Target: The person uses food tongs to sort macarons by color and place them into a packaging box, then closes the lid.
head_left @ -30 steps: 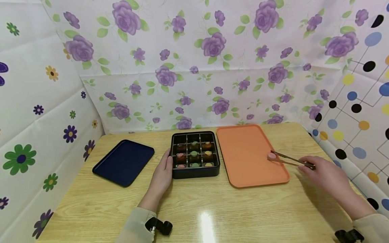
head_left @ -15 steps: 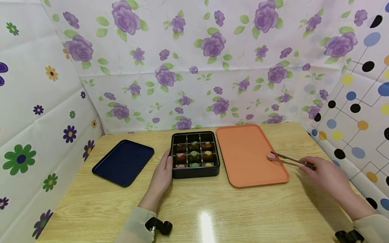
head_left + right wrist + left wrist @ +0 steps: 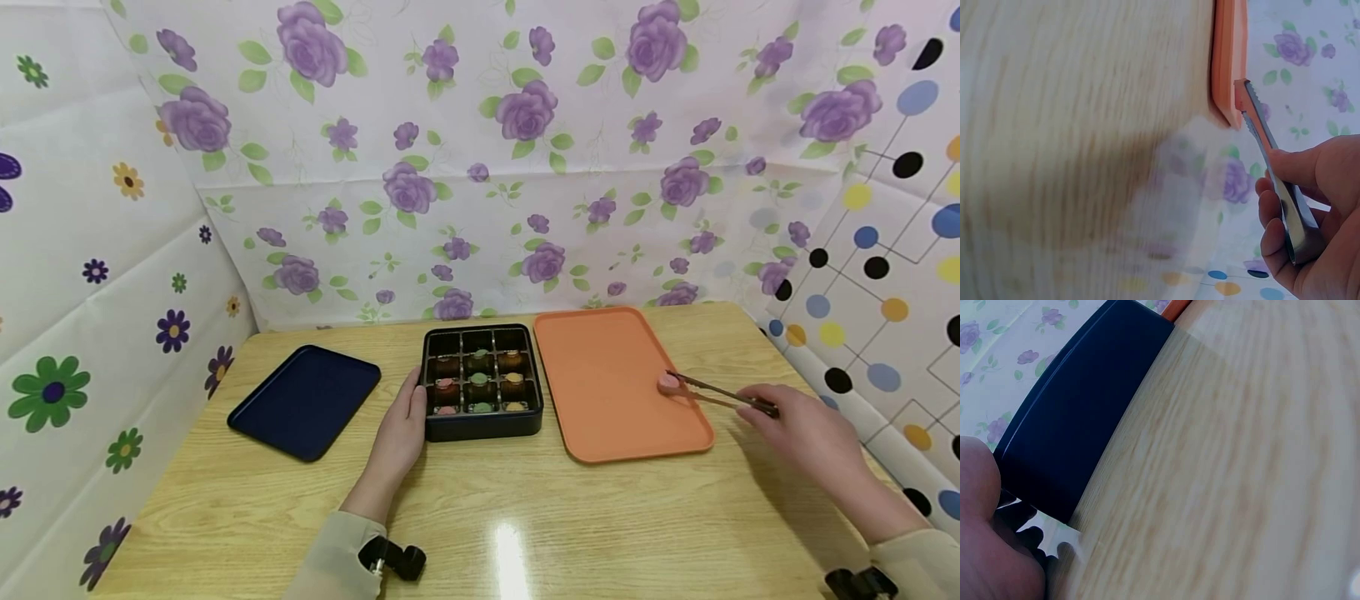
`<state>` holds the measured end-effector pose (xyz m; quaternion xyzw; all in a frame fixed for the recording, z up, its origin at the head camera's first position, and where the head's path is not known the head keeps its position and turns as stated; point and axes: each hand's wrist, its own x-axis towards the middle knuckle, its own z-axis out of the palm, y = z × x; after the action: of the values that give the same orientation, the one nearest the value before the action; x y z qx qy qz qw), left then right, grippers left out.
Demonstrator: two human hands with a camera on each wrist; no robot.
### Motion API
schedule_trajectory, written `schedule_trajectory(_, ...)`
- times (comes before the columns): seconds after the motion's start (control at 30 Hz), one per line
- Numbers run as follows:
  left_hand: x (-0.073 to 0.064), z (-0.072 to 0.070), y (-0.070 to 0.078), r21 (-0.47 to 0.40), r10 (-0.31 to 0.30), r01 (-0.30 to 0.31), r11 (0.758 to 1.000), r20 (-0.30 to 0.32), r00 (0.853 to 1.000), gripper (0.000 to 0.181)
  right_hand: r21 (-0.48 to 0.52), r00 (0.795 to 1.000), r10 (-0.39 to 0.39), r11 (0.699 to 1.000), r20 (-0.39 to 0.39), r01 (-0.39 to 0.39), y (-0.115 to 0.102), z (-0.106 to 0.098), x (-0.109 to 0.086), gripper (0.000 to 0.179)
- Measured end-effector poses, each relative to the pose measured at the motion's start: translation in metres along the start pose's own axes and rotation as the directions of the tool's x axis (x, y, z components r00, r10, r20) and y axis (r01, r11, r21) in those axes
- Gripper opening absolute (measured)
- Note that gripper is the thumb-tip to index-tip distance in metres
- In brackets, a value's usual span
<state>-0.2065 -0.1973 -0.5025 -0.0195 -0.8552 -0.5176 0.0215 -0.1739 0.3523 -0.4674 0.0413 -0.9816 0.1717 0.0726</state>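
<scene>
My left hand (image 3: 401,425) rests along the left side of a dark box (image 3: 483,427), its thumb and fingers against the wall. Clear dividers split the box into several compartments. Those in the nearer rows hold small pieces with pink, green and yellow tops; the farthest row looks dark. In the left wrist view, the box's wall (image 3: 1085,406) stands beside the thumb. My right hand (image 3: 806,429) grips a pair of metal tongs (image 3: 1282,181) in thumb and fingers. Between the tong tips is a small round pink piece (image 3: 670,382), over the right edge of the orange tray (image 3: 607,383).
On the left of the wooden table (image 3: 450,517) lies a dark blue tray (image 3: 307,404). The orange tray sits just right of the box. A floral cloth (image 3: 480,208) stands behind the table, and patterned cloths close off both sides.
The tong tips with the pink piece shift very slightly to the left over the orange tray. My left hand and the box stay where they were.
</scene>
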Motion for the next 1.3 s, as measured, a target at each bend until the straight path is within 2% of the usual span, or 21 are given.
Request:
schedule_trajectory(0.3, 0.001, 0.000, 0.000, -0.001, 0.006, -0.006, 1.000, 0.000, 1.000, 0.060, 0.030, 0.997, -0.052, 0.998, -0.057, 0.054, -0.017, -0.002, 0.006, 0.035)
schedule_trajectory(0.63, 0.000, -0.001, 0.000, -0.009, 0.001, -0.001, 1.000, -0.004, 1.000, 0.059, 0.089, 0.989, -0.111, 0.989, -0.096, 0.120, -0.045, 0.001, 0.021, 0.030)
schedule_trajectory(1.13, -0.001, -0.001, 0.000, -0.009, -0.008, 0.007, 1.000, -0.013, 1.000, 0.059, 0.161, 0.987, -0.153, 0.974, -0.049, 0.159, -0.097, 0.005, 0.047, 0.028)
schedule_trajectory(1.3, 0.000, 0.000, -0.001, -0.010, -0.005, 0.005, 1.000, -0.016, 1.000, 0.059, 0.179, 0.980, -0.189, 0.964, -0.056, 0.196, -0.115, 0.010, 0.056, 0.027)
